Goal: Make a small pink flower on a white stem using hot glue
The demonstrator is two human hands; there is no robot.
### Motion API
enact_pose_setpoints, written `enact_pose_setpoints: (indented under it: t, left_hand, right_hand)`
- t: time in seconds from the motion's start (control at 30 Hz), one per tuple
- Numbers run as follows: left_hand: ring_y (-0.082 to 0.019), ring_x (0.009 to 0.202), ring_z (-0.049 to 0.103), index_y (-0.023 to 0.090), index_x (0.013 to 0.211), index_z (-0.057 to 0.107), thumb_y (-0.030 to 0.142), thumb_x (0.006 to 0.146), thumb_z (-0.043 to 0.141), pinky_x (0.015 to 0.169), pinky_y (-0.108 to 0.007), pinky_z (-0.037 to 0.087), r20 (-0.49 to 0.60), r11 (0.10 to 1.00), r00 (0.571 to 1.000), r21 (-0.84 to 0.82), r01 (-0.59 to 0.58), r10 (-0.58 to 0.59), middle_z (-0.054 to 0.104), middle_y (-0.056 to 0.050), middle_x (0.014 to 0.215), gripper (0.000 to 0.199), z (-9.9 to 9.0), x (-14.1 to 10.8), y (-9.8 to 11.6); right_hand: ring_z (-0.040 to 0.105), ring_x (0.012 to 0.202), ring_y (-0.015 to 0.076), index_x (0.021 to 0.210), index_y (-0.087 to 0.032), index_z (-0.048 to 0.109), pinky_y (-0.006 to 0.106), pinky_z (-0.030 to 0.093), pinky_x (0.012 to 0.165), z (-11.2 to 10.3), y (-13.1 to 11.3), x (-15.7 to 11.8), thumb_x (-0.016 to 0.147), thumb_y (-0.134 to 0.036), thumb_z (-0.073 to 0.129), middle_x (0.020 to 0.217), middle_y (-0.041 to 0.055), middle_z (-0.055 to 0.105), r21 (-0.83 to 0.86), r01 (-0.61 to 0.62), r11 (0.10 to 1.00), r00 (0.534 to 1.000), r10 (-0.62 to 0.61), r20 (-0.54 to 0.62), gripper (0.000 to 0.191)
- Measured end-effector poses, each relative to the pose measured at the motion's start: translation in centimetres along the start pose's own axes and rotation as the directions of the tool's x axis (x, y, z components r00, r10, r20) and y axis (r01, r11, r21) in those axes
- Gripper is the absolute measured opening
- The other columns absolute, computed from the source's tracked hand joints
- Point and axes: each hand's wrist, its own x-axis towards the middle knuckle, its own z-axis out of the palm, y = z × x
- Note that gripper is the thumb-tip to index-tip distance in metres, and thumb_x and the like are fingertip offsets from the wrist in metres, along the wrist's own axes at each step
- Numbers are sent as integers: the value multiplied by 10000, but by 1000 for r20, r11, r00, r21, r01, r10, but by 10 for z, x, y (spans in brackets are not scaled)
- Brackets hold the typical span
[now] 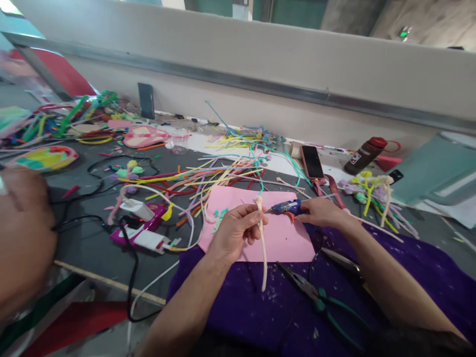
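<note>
My left hand (238,230) pinches a cream pipe cleaner stem (264,255), which hangs down with a small knotted cream tip at its top. My right hand (320,212) is closed round a blue glue gun (286,207), and its nozzle points left, close to the stem by my left fingertips. Under both lies a pink sheet (286,243). Small teal pieces (220,220) rest on the sheet's left part, partly beside my left hand. Whether the nozzle touches the stem cannot be made out.
Pliers (316,292) lie on the purple cloth (238,297) near me. A magenta power strip (148,233) with cables is at the left, by another person's blurred hand (26,233). Loose pipe cleaners (223,171), a phone (312,162) and a brown bottle (365,156) stand or lie behind.
</note>
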Motion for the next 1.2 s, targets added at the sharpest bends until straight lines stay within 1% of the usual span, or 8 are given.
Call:
enact_pose_setpoints:
  t: [0.4,0.47,0.6,0.73,0.9,0.97,1.07,1.2]
  left_hand:
    - [-20,354,444,135,738,645,306,664,700,325,-147,248,-54,1000,998,3,-19,19,646,1,609,194,-1,-2,2]
    - [-17,352,435,136,719,642,309,671,692,328,-146,242,-70,999,997,7,-40,41,646,2,602,187,-1,-2,3]
    - [-12,350,435,144,728,645,305,683,687,336,-143,239,-95,997,993,-2,-75,75,654,5,599,172,-1,-3,4]
    - [-11,346,432,140,719,642,313,684,689,332,-141,243,-109,996,990,23,-90,92,649,6,591,183,0,-3,4]
    - [-21,355,450,140,707,626,306,654,718,332,-137,279,-171,996,981,44,-81,87,648,6,590,197,2,-4,3]
    - [-26,356,457,139,700,624,304,637,730,331,-139,295,-187,997,980,42,-65,72,645,7,583,207,2,-4,4]
    - [-30,357,465,135,678,616,307,631,737,324,-137,300,-173,997,983,32,-63,68,643,3,575,215,0,-3,3]
    - [-34,358,471,138,685,601,298,620,747,321,-134,297,-146,999,988,-19,-50,47,643,4,573,226,-1,-2,3]
  right_hand:
    - [516,595,138,702,-166,570,234,320,491,-9,1,-8,718,-337,541,653,2,568,280,14,960,998,5,-65,175]
    - [506,603,127,727,-167,550,228,349,509,-18,4,-16,721,-329,545,670,-12,544,507,78,858,995,-33,-97,161]
    - [482,571,113,804,-176,541,228,359,514,-30,3,-30,687,-332,618,672,-22,510,891,162,425,982,17,-187,210]
    - [444,488,105,876,-183,558,232,318,448,-25,-11,-31,641,-393,651,640,-11,509,970,205,129,975,56,-214,329]
    - [462,488,115,815,-192,539,248,366,465,-17,-43,-34,651,-353,577,611,7,520,944,297,-147,955,55,-292,232]
    - [510,536,132,857,-190,532,264,409,479,-19,-55,-40,668,-353,516,760,60,583,935,287,-209,958,36,-286,250]
    - [484,464,113,995,-214,486,216,294,339,-26,-64,-50,691,-341,479,901,87,604,928,270,-256,960,2,-279,330]
    - [496,460,115,1074,-217,456,205,258,333,-30,-66,-56,720,-287,542,894,84,623,948,257,-189,965,-10,-264,370]
